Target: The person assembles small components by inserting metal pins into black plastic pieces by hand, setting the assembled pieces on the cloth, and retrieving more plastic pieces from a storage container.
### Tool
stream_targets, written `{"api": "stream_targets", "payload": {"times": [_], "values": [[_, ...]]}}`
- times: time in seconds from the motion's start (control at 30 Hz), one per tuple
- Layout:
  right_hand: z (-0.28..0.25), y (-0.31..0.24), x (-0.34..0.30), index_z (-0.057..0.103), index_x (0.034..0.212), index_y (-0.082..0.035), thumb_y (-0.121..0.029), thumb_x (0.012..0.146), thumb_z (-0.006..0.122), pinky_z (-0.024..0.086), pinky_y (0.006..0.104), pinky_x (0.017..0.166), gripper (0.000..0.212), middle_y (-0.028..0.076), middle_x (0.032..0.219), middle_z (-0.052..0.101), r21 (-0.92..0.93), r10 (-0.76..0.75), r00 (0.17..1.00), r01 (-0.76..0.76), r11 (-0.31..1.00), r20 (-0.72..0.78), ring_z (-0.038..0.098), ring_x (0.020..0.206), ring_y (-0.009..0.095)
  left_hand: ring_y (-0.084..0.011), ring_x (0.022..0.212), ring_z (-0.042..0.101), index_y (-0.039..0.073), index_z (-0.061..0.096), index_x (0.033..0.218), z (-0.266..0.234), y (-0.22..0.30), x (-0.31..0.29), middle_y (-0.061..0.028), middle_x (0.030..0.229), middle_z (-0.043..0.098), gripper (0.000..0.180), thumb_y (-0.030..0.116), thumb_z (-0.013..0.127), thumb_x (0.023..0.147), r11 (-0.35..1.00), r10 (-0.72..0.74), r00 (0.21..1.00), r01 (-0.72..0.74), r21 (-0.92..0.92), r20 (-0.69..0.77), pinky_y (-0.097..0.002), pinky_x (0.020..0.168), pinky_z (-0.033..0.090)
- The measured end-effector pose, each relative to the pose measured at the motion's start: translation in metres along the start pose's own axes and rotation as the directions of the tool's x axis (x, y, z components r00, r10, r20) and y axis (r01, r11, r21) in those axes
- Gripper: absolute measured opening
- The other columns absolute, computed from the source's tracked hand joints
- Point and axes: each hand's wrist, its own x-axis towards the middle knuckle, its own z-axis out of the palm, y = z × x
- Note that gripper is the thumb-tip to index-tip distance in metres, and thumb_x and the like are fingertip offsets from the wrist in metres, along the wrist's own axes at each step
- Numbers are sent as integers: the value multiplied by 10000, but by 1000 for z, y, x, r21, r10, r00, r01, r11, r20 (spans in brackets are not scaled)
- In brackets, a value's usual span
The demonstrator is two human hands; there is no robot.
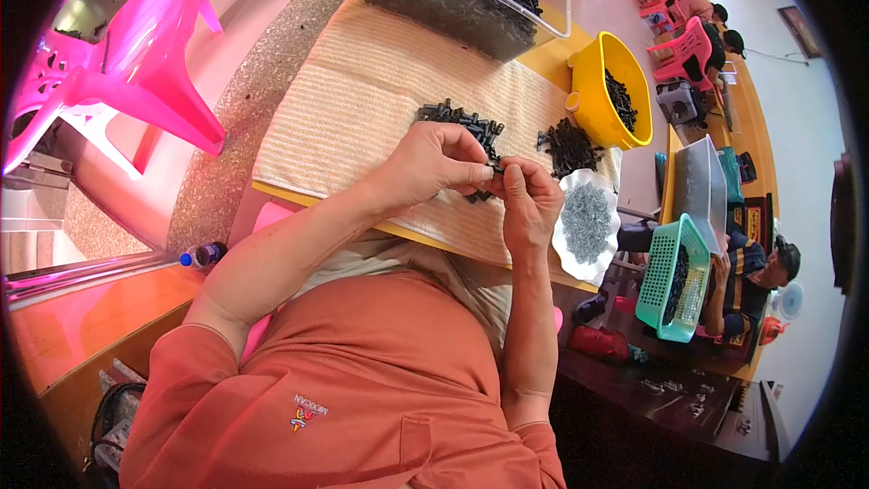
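My left hand (433, 163) and my right hand (529, 204) meet over the front of a striped cream towel (335, 100). Thumb and fingers of both are pinched together on a small black plastic part (495, 167), mostly covered by the fingertips. Just beyond my left hand lies a pile of short black tubular parts (463, 119). To the right of it is a second heap of black parts (572, 147). A white scalloped dish (584, 272) beside my right hand holds many tiny clear or silvery pieces (587, 217).
Behind the towel stands a clear plastic bin (554, 25) full of black parts. A yellow tub (593, 100) with black parts sits at the right. Farther right, a seated person (747, 281) is by a green basket (658, 285). Pink chairs (145, 63) stand at the left.
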Motion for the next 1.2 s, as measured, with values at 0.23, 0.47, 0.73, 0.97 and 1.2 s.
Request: {"api": "stream_targets", "payload": {"times": [0.23, 0.47, 0.73, 0.97, 1.2], "values": [[1, -2, -2, 642, 1039, 27, -167, 993, 600, 568, 281, 737, 204, 61, 855, 674, -74, 18, 999, -15, 997, 45, 668, 768, 137, -112, 692, 625, 14, 626, 887, 0, 0, 0, -54, 788, 665, 118, 61, 731, 863, 1000, 18, 1000, -18, -24, 10, -250, 636, 515], [7, -6, -4, 640, 1089, 45, -150, 985, 609, 577, 309, 773, 223, 73, 878, 679, 88, 47, 993, -56, 995, 104, 669, 807, 144, -112, 697, 627, 16, 623, 879, 0, -2, 1, -60, 800, 679, 125, 74, 733, 866, 998, 60, 998, -60, -25, 2, -249, 640, 514], [4, -4, -4, 618, 1130, 71, -83, 967, 612, 586, 347, 790, 225, 159, 982, 706, 14, 0, 991, -2, 1000, 135, 718, 862, 253, -111, 716, 641, 22, 634, 894, 0, 0, 0, -62, 812, 692, 129, 96, 738, 870, 998, 64, 998, -64, -9, -21, -245, 660, 524], [4, -5, -3, 614, 1120, 63, -103, 978, 602, 593, 361, 777, 218, 146, 950, 704, 129, 31, 993, -47, 991, 118, 715, 849, 252, -114, 755, 661, 11, 652, 931, -1, -1, 1, -63, 831, 697, 123, 93, 725, 877, 999, 38, 999, -38, -9, -6, -245, 689, 540], [-3, -1, -2, 627, 1126, 16, -119, 993, 577, 586, 387, 829, 196, 83, 951, 673, 192, 62, 990, -85, 978, 124, 656, 841, 173, -118, 756, 662, 4, 650, 948, -2, 1, 0, -69, 847, 697, 132, 88, 722, 876, 1000, 20, 1000, -19, -7, 8, -246, 691, 540]]}}
